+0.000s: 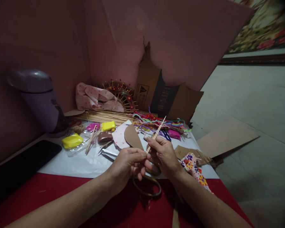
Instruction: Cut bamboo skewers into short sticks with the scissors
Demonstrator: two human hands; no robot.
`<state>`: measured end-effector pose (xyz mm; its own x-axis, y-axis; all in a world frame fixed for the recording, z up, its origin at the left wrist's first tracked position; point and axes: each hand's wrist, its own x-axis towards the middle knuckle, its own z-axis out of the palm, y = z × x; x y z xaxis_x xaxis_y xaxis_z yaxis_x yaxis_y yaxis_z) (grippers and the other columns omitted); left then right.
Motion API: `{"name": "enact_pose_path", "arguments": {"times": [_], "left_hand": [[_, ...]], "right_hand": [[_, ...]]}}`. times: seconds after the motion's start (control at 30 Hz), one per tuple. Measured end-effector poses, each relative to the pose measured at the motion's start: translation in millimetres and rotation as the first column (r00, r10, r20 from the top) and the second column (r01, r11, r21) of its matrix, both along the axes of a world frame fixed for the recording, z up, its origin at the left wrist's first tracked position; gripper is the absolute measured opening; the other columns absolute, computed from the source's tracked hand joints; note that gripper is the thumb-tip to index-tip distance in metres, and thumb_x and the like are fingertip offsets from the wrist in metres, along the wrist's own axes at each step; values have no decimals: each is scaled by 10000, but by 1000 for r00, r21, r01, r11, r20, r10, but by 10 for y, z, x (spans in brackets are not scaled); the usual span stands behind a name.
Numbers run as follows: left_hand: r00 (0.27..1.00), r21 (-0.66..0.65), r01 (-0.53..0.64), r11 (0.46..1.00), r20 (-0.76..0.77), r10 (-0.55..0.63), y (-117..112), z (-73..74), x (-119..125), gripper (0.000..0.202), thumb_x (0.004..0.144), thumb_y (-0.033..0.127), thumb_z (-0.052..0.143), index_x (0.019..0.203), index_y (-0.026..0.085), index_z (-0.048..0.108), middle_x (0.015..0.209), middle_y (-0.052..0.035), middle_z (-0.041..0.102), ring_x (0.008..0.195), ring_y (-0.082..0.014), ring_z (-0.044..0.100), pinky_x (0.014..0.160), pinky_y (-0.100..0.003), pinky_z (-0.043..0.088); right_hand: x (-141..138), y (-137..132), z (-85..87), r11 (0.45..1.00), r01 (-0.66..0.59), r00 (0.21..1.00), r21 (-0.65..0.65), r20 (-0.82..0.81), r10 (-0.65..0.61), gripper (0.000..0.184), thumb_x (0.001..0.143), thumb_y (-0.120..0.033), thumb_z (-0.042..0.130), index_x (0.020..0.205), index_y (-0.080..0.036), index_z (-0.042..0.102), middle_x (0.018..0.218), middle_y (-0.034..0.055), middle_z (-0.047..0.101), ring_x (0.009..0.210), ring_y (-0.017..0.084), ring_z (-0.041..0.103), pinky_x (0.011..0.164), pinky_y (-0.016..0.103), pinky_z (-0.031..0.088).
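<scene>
Between my two hands are thin bamboo sticks (159, 129), slanting up to the right with one pointed end. My right hand (165, 154) pinches them with thumb and fingers around their middle. The fingertips of my left hand (130, 161) close on their lower end. Partly hidden under both hands lies a pair of scissors (147, 193), blades toward the left and handle loops over the red table edge. Just beyond the hands are a brown cardboard piece (133, 136) with a curved edge and a dotted pink-white fabric piece (119, 136).
White paper covers part of the red table (68, 198). Packets of yellow clay (72, 141), colourful pipe cleaners (154, 120) and a bundle of long sticks (104, 117) lie behind. A purple bottle (41, 104) and black phone (33, 161) are left; torn cardboard (166, 95) leans behind.
</scene>
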<state>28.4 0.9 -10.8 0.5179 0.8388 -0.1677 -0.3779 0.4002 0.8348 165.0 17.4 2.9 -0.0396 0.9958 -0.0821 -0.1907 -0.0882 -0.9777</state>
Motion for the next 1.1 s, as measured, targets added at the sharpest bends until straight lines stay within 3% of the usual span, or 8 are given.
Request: {"name": "enact_pose_path", "arguments": {"times": [0.13, 0.27, 0.4, 0.5, 0.63, 0.8, 1.1], "left_hand": [[1000, 25, -2, 1000, 7, 2, 1, -13, -4, 150, 757, 243, 595, 778, 96, 616, 620, -44, 625, 420, -66, 505, 397, -165, 409], [995, 2, -19, 1000, -97, 19, -17, 25, 6, 138, 745, 254, 592, 726, 118, 591, 632, -47, 629, 435, -79, 507, 410, -186, 422], [959, 80, -197, 977, -192, 209, 0, 46, -3, 226, 763, 315, 562, 655, 119, 595, 621, -32, 588, 485, -86, 500, 426, -181, 390], [937, 188, -290, 939, -145, 318, 34, 61, -38, 250, 734, 362, 626, 692, 115, 631, 685, -30, 586, 558, -92, 511, 466, -179, 383], [954, 221, -267, 938, -79, 290, 47, 107, -75, 268, 733, 394, 651, 756, 127, 651, 666, -12, 593, 565, -81, 498, 528, -185, 382], [959, 205, -250, 946, -82, 271, 54, 123, -93, 267, 703, 388, 688, 762, 128, 677, 565, 18, 549, 508, -66, 462, 494, -178, 330], [965, 154, -235, 960, -78, 249, 66, 156, -93, 279, 686, 387, 696, 727, 113, 673, 545, 6, 540, 481, -70, 437, 473, -187, 302]], "right_hand": [[0, -2, -15, 999, -27, 1000, 47, -11, 27, 366, 704, -434, 689, 610, -161, 463, 414, -107, 360, 344, 14, 246, 326, 137, 190], [8, 6, -29, 998, -27, 1000, 55, 1, 27, 365, 715, -443, 678, 613, -157, 476, 428, -105, 355, 356, 14, 237, 342, 140, 215], [24, -1, 1, 995, -72, 997, 64, 4, 72, 345, 714, -427, 684, 628, -161, 481, 425, -109, 342, 346, 12, 212, 328, 146, 154], [4, -49, 44, 979, -205, 979, 23, 23, 204, 337, 709, -426, 687, 641, -149, 509, 468, -92, 386, 348, 3, 212, 328, 152, 121], [-48, -135, 56, 917, -398, 916, -37, 46, 399, 349, 698, -432, 690, 624, -140, 515, 485, -78, 402, 364, 7, 250, 340, 151, 143], [-67, -171, 2, 835, -548, 832, -51, 64, 551, 369, 696, -435, 692, 587, -147, 489, 444, -87, 377, 372, 17, 271, 353, 154, 170], [-43, -170, 10, 840, -538, 823, -75, 170, 542, 394, 700, -494, 670, 607, -147, 508, 471, -81, 381, 389, 25, 269, 364, 167, 164]]}}
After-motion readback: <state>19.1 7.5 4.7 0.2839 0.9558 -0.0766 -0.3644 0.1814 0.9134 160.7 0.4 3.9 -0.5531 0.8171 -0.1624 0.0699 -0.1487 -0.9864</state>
